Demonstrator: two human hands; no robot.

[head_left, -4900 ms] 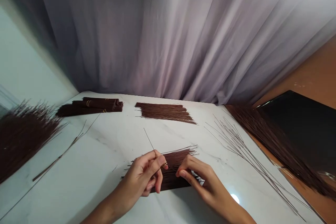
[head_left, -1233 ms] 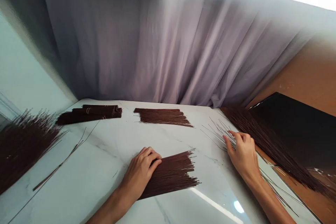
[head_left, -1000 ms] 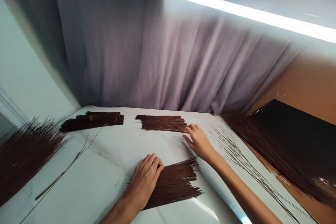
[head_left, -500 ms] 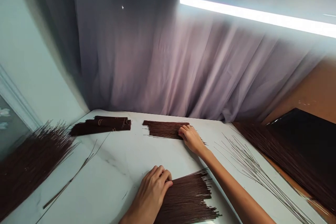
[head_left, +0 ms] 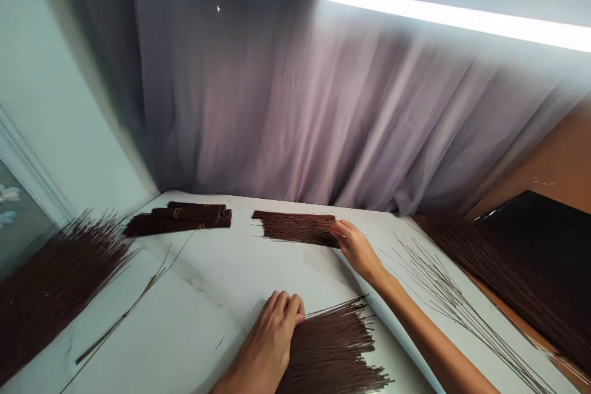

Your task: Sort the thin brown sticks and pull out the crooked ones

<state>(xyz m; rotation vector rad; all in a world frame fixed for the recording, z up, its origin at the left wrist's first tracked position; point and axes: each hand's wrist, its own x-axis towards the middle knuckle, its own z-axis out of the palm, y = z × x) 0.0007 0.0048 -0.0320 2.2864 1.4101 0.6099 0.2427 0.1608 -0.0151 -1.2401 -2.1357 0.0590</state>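
Note:
A near pile of thin dark brown sticks (head_left: pixel 337 345) lies crosswise on the white table in front of me. My left hand (head_left: pixel 279 326) is at its upper left edge, fingers curled and thumb pressed in against the sticks there. Farther back lies a smaller flat pile of the same sticks (head_left: pixel 295 229). At that pile's right end, my right hand (head_left: pixel 353 245) has its fingertips pinched together on the stick ends. How many sticks either hand grips is hidden by the fingers.
Tied brown bundles (head_left: pixel 189 217) lie at the back left. A large heap of sticks (head_left: pixel 60 289) fills the left edge, with a few loose sticks (head_left: pixel 124 315) beside it. Loose curved strands (head_left: pixel 457 301) and a long dark pile (head_left: pixel 498 277) lie right. A curtain (head_left: pixel 277 123) hangs behind.
My right hand has slid a little rightward, from on top of the far pile to its right end. My left hand stays at the near pile, its fingers curled slightly more.

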